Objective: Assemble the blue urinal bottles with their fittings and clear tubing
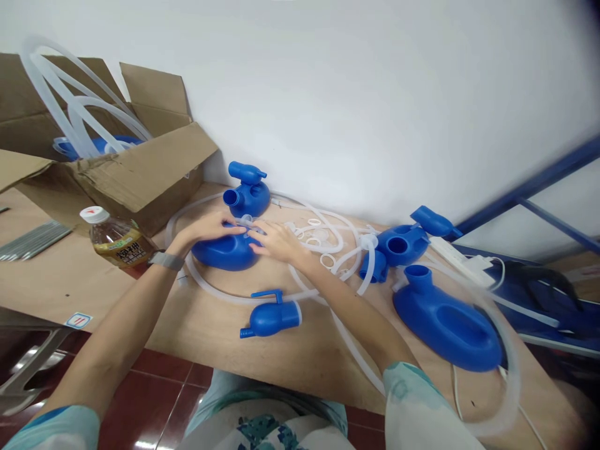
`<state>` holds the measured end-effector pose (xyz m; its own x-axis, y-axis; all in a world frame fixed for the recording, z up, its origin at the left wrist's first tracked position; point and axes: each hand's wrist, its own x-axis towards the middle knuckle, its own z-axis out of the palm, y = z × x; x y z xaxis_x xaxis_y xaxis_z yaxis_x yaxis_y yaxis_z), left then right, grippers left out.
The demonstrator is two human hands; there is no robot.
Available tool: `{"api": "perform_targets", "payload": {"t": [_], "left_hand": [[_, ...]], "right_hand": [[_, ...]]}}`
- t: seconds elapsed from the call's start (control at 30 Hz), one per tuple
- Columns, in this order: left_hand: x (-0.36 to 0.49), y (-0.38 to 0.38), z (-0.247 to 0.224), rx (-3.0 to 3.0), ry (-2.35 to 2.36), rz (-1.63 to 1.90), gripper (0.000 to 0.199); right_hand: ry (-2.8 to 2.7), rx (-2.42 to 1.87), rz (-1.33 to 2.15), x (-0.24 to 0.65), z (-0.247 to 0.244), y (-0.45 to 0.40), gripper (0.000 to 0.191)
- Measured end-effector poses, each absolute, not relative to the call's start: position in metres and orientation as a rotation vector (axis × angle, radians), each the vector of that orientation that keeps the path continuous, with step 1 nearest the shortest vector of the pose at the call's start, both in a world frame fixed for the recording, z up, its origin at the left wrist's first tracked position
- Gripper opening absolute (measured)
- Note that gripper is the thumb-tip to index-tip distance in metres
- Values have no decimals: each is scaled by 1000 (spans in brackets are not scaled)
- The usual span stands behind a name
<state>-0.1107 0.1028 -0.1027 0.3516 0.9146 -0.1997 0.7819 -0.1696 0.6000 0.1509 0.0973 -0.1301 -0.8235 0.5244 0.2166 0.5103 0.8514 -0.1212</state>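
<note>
1. Blue plastic jug [224, 255], the one being worked on, lies left of centre on the wooden table [201, 340], under both hands.
2. Around it I see translucent tubing [222, 296] looping on the left and near sides, and a second jug [255, 200] standing just beyond.
3. A blue spout cap [273, 319] lies on the near side, between the forearms.
4. On the left I have an open cardboard box [147, 172] with tubes rising from it, a drink bottle [119, 242] beside the left forearm, and grey rods [35, 240] farther left.
5. To the right, white rings [327, 261] lie among coiled tubing; past them are a third jug [407, 239], a larger-looking jug [447, 325] nearer me, and a power strip [462, 262].
6. The right forearm crosses above some tubing, hiding part of it from me.
7. The left hand [209, 227], with a wristband [167, 259], reaches in from the left, palm down, fingers bent over the jug's top.
8. The right hand [277, 241] comes from the right, thumb and fingers narrowly apart at the jug's far right end.
9. I cannot tell whether either hand is gripping anything.
</note>
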Motion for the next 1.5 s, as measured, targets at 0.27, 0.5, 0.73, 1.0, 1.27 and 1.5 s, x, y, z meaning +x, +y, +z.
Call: {"api": "perform_targets", "payload": {"t": [0.27,0.5,0.73,1.0,1.27,1.5], "left_hand": [[-104,102,-101,1986,1563,222,65],[-101,106,-106,2081,1589,161,67],[-97,106,-99,2011,1592,114,62],[-94,110,-95,1932,1586,56,67],[-91,96,-107,2036,1568,608,60],[-124,-10,-70,2376,1688,751,39]], "right_hand": [[-2863,-839,55,151,-118,93,38],[-2944,-954,63,148,-107,90,40],[-2852,-1029,148,143,-105,89,37],[-2814,-1148,396,141,-92,93,36],[-2758,-1127,167,153,-89,95,39],[-2596,-682,721,231,-94,4,55]]}}
